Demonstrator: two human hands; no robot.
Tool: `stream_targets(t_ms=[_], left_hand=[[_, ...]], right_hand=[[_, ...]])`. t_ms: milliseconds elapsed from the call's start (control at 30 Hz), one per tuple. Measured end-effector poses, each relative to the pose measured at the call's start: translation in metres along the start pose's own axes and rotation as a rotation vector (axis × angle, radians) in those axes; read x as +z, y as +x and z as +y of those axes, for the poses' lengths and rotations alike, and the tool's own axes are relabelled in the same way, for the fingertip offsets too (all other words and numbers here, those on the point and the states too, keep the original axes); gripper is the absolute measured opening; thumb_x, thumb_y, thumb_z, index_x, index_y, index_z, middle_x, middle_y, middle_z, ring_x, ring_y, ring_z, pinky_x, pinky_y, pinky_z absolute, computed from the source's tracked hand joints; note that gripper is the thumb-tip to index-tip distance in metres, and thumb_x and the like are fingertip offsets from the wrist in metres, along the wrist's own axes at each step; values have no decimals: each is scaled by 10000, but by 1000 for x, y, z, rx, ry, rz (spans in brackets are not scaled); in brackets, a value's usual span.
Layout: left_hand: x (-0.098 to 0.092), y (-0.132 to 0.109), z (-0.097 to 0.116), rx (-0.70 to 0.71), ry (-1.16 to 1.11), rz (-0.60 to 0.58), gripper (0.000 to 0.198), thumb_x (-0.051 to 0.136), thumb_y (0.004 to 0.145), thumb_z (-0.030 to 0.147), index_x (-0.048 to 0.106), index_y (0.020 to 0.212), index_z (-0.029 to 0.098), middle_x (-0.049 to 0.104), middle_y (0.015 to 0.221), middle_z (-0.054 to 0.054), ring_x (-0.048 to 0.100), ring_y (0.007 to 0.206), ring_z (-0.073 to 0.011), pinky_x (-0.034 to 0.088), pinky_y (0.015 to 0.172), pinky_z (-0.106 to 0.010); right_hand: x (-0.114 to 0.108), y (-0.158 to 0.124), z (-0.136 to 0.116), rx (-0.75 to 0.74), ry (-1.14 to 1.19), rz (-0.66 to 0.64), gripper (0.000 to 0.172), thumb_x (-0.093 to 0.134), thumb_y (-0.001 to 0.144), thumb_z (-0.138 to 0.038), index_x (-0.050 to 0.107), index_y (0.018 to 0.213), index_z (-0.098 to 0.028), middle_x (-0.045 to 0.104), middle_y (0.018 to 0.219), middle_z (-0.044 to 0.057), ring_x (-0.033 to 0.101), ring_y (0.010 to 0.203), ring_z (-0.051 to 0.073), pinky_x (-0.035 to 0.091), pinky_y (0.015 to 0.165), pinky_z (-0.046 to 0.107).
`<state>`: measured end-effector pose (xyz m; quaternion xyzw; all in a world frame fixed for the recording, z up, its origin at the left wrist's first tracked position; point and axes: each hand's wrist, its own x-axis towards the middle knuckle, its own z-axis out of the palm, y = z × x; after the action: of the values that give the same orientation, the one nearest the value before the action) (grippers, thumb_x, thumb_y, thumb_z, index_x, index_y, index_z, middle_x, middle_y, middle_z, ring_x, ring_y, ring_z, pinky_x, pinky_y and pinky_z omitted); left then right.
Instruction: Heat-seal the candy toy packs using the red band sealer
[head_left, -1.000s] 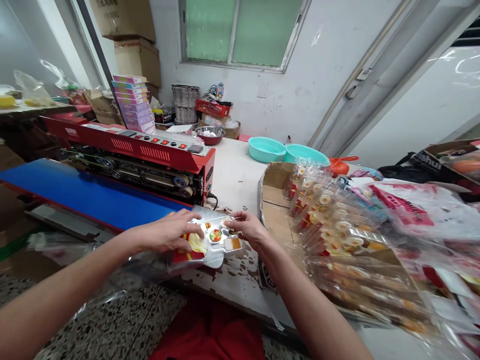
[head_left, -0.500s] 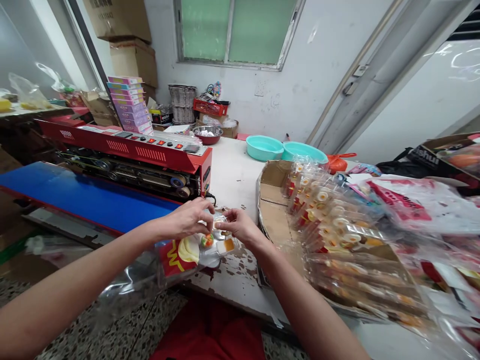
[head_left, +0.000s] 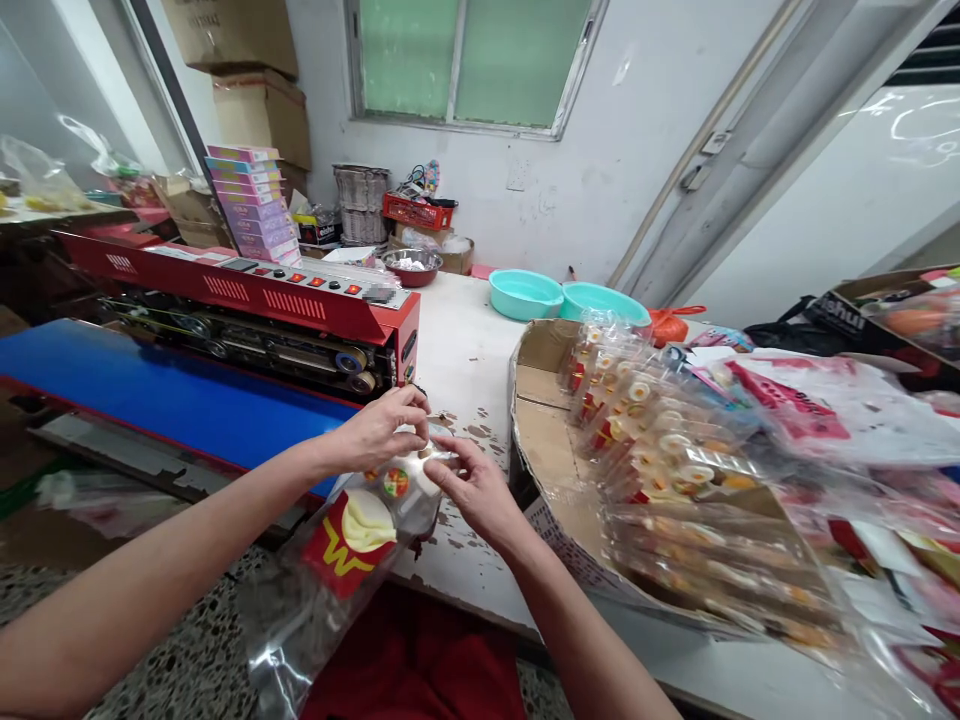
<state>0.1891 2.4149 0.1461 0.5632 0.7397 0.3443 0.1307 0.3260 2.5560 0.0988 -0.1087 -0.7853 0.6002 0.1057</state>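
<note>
A toy food pack [head_left: 375, 515], a plastic tray with a red fries carton and small round pieces, lies half inside a clear plastic bag [head_left: 300, 620] at the table's front edge. My left hand [head_left: 379, 430] pinches the top end of the pack. My right hand [head_left: 469, 490] grips the same end from the right, fingers curled on it. The bag's loose end hangs down off the table over the floor.
A red sealing machine [head_left: 300, 300] with a blue conveyor belt [head_left: 150, 385] stands at the left. A cardboard box [head_left: 547, 420] full of several bagged toy packs [head_left: 675, 470] lies at the right. Two teal basins [head_left: 559, 297], a steel bowl and stacked boxes stand further back.
The pack has swung from lying flat across the table edge to pointing down and left, sliding further into the bag. Both hands moved up to its top end.
</note>
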Motion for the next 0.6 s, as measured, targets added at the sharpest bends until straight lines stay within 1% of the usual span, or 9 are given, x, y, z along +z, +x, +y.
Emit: stream_targets(t_ms=[100, 200, 267, 333, 367, 400, 467, 533, 600], left_hand=[[3, 5, 1, -12, -22, 14, 133, 549, 835, 251, 617, 751, 173, 556, 959, -37, 492, 971, -186, 355, 911, -326], [1, 6, 3, -91, -60, 22, 141, 522, 841, 259, 592, 751, 177, 565, 808, -2, 501, 827, -161, 373, 797, -296], [0, 4, 1, -121, -116, 59, 142, 530, 834, 271, 595, 747, 179, 571, 797, 7, 511, 820, -154, 376, 786, -284], [1, 1, -4, -141, -200, 164, 122, 591, 798, 302, 619, 818, 185, 598, 910, -5, 529, 919, -166, 383, 839, -288], [2, -2, -7, -186, -262, 234, 187, 640, 763, 323, 626, 896, 192, 602, 988, -16, 531, 967, -175, 391, 852, -291], [4, -5, -10, -267, -348, 294, 300, 684, 725, 347, 618, 975, 195, 601, 1042, -30, 538, 981, -182, 409, 833, -291], [8, -11, -14, -509, -599, 329, 462, 742, 662, 412, 608, 1030, 167, 628, 1008, -64, 580, 870, -179, 438, 697, -268], [11, -17, -17, -709, -849, 291, 487, 786, 595, 457, 641, 909, 114, 662, 854, -83, 586, 693, -155, 413, 568, -235], [12, -22, -19, -789, -980, 313, 475, 827, 523, 451, 652, 781, 93, 677, 781, -96, 576, 608, -137, 404, 517, -222]], right_hand=[[0, 1, -6, -5, -70, -122, 484, 739, 694, -499, 682, 1065, -194, 608, 1005, 44, 550, 764, 135, 448, 692, 262], [-7, 8, -9, 143, 55, -241, 476, 749, 674, -530, 701, 997, -183, 616, 841, 20, 498, 648, 97, 415, 608, 235], [-12, 14, -8, 245, 215, -218, 452, 774, 642, -525, 696, 893, -157, 622, 777, 14, 507, 626, 90, 424, 598, 225], [-14, 18, -7, 286, 338, -148, 436, 822, 575, -498, 658, 747, -132, 635, 748, 23, 562, 666, 109, 459, 635, 233], [-14, 20, -7, 294, 374, -118, 440, 839, 547, -484, 637, 701, -126, 641, 731, 30, 591, 693, 127, 474, 653, 241], [-13, 21, -7, 303, 398, -94, 443, 849, 530, -476, 625, 676, -122, 646, 710, 36, 612, 709, 143, 484, 665, 250], [-10, 23, -8, 315, 420, -51, 440, 853, 523, -468, 627, 659, -116, 660, 689, 53, 633, 712, 160, 494, 672, 262], [-6, 25, -10, 309, 414, 3, 426, 860, 509, -452, 642, 647, -114, 665, 676, 55, 624, 676, 150, 494, 661, 263], [-2, 28, -12, 292, 401, 50, 409, 868, 490, -434, 651, 628, -116, 652, 639, 40, 598, 628, 133, 485, 633, 257]])
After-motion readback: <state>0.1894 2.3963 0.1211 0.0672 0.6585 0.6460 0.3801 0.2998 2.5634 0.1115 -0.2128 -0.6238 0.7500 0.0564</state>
